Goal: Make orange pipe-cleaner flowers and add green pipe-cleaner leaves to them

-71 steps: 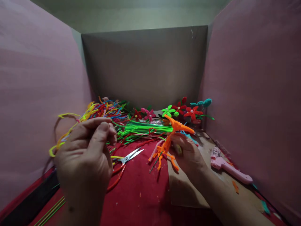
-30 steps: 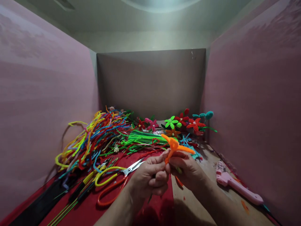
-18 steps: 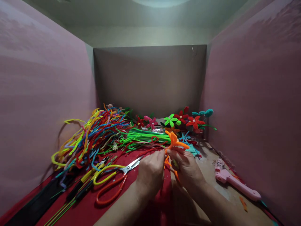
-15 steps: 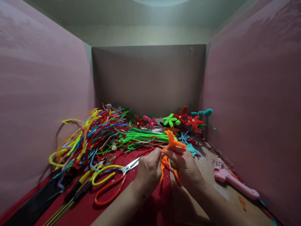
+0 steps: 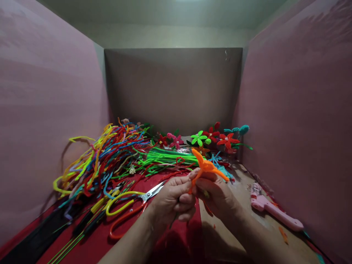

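Note:
An orange pipe-cleaner flower [image 5: 208,167] is held up in front of me, its fuzzy petals spreading above my fingers. My left hand [image 5: 177,196] pinches one orange strand on the flower's left side, fingers curled. My right hand [image 5: 216,190] grips the flower from below on the right, thumb pressed against its base. Part of the flower's underside is hidden by both hands. Left of my left hand, scissors [image 5: 143,198] with one yellow and one red handle lie partly opened on the red cloth [image 5: 176,242].
A heap of multicoloured pipe cleaners [image 5: 101,161] stands at left, with pliers [image 5: 96,216] in front. Green pipe cleaners [image 5: 173,157] lie behind my hands, finished flowers [image 5: 227,141] further back. A pink glue gun [image 5: 275,212] rests at right. Pink panels [image 5: 297,110] rise on both sides.
The orange flower has turned and come slightly right, its petals spreading wider. My left hand has rotated, showing its curled fingers. The loose orange strands below are now mostly hidden.

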### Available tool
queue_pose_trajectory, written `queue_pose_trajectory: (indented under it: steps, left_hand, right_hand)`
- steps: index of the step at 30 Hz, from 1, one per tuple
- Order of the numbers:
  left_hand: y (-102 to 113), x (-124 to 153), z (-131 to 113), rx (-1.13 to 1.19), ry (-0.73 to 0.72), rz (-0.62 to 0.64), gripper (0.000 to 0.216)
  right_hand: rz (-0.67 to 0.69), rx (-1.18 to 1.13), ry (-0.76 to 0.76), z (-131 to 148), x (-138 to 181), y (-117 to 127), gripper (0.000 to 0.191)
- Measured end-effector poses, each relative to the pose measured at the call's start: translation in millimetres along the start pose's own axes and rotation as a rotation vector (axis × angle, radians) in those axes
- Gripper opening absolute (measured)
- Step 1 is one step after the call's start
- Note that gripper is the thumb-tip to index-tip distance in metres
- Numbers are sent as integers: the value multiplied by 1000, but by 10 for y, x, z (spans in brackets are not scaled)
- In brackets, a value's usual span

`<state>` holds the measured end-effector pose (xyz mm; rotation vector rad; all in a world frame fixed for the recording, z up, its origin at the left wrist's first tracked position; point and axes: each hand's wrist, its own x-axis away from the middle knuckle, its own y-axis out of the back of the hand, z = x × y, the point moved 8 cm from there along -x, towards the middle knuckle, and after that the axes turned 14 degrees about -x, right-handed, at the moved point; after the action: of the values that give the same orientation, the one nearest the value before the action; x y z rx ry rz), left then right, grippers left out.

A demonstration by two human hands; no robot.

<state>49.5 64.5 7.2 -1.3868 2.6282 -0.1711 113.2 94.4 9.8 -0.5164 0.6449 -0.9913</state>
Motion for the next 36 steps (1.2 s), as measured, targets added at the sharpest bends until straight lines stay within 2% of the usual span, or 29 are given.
queue_pose_trajectory:
  steps: [3, 6, 9, 11, 15, 18, 22, 26, 29, 30, 32, 36]
  left_hand:
    - [141, 11, -65, -423, -60, -234, 28]
    - [215, 103, -214, -935, -225, -533, 19]
    - [198, 185, -263, -1181, -327, -692, 15]
    - [236, 169, -212, -1083, -265, -668, 20]
    - [249, 68, -51, -518, -70, -448, 25]
    - [210, 44, -15, -241, -31, -350, 24]
    - [167, 42, 56, -44, -16, -225, 22]
    - [46, 32, 107, 129, 1, -15, 21]
    - [-17, 16, 107, 148, 23, 68, 23]
    - [1, 6, 101, 79, 18, 40, 25]
    - [106, -2, 59, -202, -28, -112, 28]
    - [283, 117, -161, -899, -233, -573, 19]
  right_hand:
    - [-75, 24, 104, 32, -2, 55, 1]
    - [-143, 31, 173, 25, -10, 129, 2]
    - [-147, 40, 186, -4, -13, 161, 5]
    - [-114, 65, 159, -12, -11, 135, 7]
    - [-42, 123, 81, 23, 1, 44, 16]
    - [-16, 164, 37, 44, -5, 24, 15]
    - [8, 137, -4, -1, -39, 71, 11]
    - [113, 35, -79, -117, -44, 44, 9]
    - [107, -22, -64, -123, -34, 40, 6]
    - [77, -34, -46, -111, -31, 52, 6]
    - [0, -45, -17, -89, -24, 83, 6]
    - [-140, -4, 57, -57, -5, 152, 8]
